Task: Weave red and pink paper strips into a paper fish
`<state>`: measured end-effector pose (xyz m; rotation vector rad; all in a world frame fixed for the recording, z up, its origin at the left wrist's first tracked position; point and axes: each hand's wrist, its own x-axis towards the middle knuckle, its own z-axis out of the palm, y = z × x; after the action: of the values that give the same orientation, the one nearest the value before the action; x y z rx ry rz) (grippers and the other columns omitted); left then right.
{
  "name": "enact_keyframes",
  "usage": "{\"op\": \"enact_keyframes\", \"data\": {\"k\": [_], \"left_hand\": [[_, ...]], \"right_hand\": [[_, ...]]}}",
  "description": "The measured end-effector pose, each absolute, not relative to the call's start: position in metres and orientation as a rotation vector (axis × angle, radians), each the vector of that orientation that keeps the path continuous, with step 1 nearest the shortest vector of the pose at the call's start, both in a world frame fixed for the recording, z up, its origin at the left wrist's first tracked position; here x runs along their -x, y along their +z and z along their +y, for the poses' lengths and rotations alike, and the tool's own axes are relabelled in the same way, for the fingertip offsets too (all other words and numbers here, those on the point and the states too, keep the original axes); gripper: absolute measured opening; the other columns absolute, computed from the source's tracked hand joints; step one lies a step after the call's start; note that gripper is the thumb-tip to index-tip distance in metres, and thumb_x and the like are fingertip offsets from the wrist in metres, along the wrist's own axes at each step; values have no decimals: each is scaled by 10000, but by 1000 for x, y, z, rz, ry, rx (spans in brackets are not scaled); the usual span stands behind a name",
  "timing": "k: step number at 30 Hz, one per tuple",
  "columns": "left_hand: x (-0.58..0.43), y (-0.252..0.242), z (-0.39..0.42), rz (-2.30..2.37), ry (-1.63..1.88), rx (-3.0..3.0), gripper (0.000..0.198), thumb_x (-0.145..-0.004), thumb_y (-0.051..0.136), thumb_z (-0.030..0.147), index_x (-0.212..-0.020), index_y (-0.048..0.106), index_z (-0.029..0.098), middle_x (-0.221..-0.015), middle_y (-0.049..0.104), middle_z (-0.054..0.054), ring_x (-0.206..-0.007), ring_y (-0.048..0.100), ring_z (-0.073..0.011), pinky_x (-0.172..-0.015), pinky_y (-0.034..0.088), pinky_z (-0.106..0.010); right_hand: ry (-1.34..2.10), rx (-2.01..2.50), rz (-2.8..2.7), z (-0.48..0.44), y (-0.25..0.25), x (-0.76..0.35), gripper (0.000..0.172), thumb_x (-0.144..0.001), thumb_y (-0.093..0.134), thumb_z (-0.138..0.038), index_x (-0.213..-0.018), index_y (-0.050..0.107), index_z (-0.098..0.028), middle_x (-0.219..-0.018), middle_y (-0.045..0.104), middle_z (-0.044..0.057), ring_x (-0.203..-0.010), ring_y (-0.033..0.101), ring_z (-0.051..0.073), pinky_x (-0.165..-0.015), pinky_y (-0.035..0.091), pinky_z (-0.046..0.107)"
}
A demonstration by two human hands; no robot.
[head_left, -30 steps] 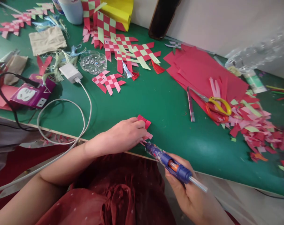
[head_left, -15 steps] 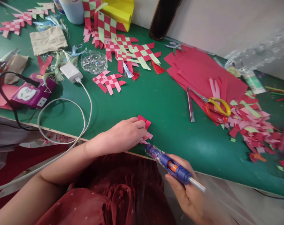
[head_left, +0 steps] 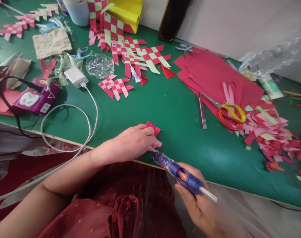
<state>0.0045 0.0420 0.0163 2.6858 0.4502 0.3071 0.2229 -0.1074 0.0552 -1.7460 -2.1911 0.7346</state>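
My left hand (head_left: 134, 141) is closed on a small red and pink woven paper fish (head_left: 154, 129) at the front edge of the green table (head_left: 180, 132). Most of the fish is hidden under my fingers; red and pink ends stick out on the right. In my right hand (head_left: 198, 201) is a blue hot glue gun (head_left: 176, 170), with a clear glue stick (head_left: 208, 194) coming out of its back end. Its nozzle points up and left, right against the paper by my left fingertips. Whether the tip touches the paper I cannot tell.
Woven paper fish (head_left: 119, 87) and a clear tray of stick-on eyes (head_left: 100, 66) lie further back. To the right are red paper sheets (head_left: 222, 72), scissors (head_left: 230, 114), a craft knife (head_left: 202, 110) and paper scraps (head_left: 277, 132). A white cable (head_left: 97, 105) loops left by a purple power strip (head_left: 36, 97).
Both hands, the paper fish and the glue gun keep practically the same place. The view has shifted very slightly.
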Motion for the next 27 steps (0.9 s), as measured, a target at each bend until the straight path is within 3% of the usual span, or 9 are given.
{"op": "enact_keyframes", "data": {"k": [19, 27], "left_hand": [[-5, 19, 42, 454, 263, -2684, 262, -1022, 403, 205, -1069, 658, 167, -934, 656, -55, -953, 572, -194, -854, 448, -333], [-5, 18, 43, 445, 238, -2674, 292, -1032, 377, 221, -1092, 656, 156, -960, 657, -67, -966, 568, -207, -864, 447, -350]], "right_hand": [[818, 1725, -2148, -103, 63, -220, 347, -983, 410, -258, -1328, 412, -227, -1088, 737, 74, -920, 739, 181, -746, 597, 239], [719, 1729, -2218, -106, 59, -222, 335, -996, 392, -288, -1321, 403, -209, -1031, 743, 87, -836, 752, 196, -664, 599, 234]]}}
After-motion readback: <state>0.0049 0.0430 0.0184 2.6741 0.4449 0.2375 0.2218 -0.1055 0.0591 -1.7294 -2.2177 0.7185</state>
